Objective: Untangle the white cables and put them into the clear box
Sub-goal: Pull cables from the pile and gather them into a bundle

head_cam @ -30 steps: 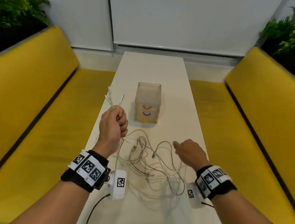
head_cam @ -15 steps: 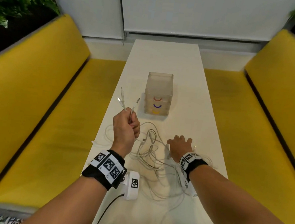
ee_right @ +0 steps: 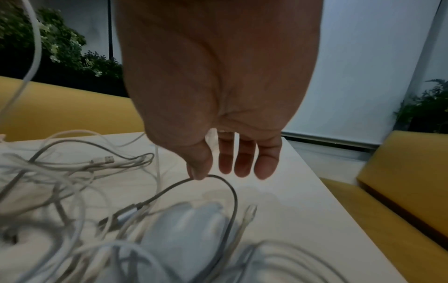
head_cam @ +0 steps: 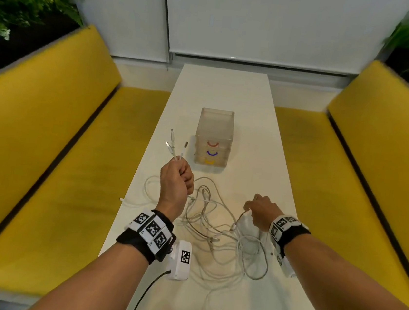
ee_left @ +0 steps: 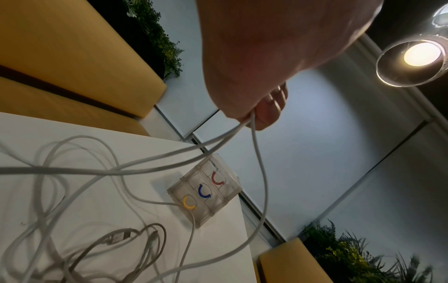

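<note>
White cables (head_cam: pixel 206 221) in both grips

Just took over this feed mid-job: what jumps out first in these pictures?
The tangle of white cables sprawled across the near end of the white table, between bright yellow benches. The left hand grips several cable ends raised above the heap, plugs fanning out. The right hand pinches one strand at the heap's right edge; the clear box stands just beyond.

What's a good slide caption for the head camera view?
Left hand grips three cable ends while right hand pinches a strand from the tangle before the clear box.
</note>
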Tool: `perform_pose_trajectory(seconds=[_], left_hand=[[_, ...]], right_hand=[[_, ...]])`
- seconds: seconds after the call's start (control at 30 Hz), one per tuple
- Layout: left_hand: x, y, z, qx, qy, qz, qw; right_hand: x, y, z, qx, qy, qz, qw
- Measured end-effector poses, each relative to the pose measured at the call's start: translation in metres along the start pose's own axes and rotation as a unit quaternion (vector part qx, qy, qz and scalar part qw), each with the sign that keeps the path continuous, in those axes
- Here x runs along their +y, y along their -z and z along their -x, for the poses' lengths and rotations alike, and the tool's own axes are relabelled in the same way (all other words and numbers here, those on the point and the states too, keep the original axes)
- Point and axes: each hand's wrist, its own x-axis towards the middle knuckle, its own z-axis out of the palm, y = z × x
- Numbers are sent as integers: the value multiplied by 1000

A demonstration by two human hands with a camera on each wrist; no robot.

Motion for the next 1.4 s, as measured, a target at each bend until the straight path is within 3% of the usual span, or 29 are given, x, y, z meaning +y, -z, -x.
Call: perform_pose_trajectory(seconds=[0.13, 0.3, 0.37, 0.5, 0.57, 0.7, 0.83, 1.03, 1.17, 1.3, 1.4], left_hand=[[0, 0, 7, -4, -3, -13, 1000], [5, 3, 7, 9, -5, -26, 1000], [7, 4, 6, 9, -12, -41, 999], [10, -7, 7, -22, -5, -71, 997], [11, -16, 11, -43, 7, -65, 997], [11, -34, 21, -109, 1, -80, 991], [10, -44, 25, -94, -11, -120, 988], [18, -41, 21, -42, -76, -99, 991], [35, -35, 16, -35, -83, -34, 995], [64, -27, 9, -9, -92, 19, 996], [84, -22, 4, 11, -109, 67, 992]], right_hand=[[-18, -11, 5, 28, 10, 32, 999], [-19, 31, 12, 59, -5, -171, 984], [-21, 60, 24, 95, 20, -313, 945], [-48, 111, 71, 170, 97, -541, 818], [-69, 122, 89, 161, 129, -578, 789], [-103, 124, 104, 172, 194, -588, 766], [-116, 116, 106, 206, 192, -543, 791], [-96, 111, 96, 181, 132, -450, 864], [-62, 71, 81, 145, 80, -437, 884], [-21, 15, 74, 110, -14, -458, 882], [-1, -11, 75, 91, -42, -446, 890]])
